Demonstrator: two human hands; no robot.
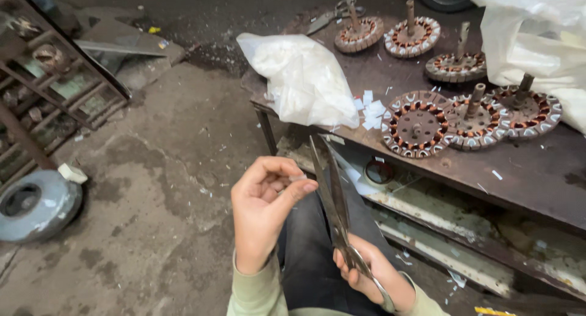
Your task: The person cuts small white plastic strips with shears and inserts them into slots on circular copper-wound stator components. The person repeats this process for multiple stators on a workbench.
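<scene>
The scissors (334, 200) stood nearly upright in view, long axis running from the handles low at the right hand (366, 273) up and slightly left to the tips, which pointed away from the person toward the table (537, 175) edge. They were long, dark and dull, with narrow blades lying almost together, only a thin gap between them near the tips. The right hand was closed around the handles, fingers through a loop.

The left hand (264, 215) was raised just left of the blades, thumb and forefinger pressed together on a small pale strip (298, 178); the other fingers curled in. The strip sat just beside the blade, and I could not tell whether it touched.

Both hands hung over the person's lap, in front of the table. On the table lay wound stators (417, 124) with copper coils, a white bag (305, 78), and small white paper scraps (370, 113) between bag and stators.
</scene>
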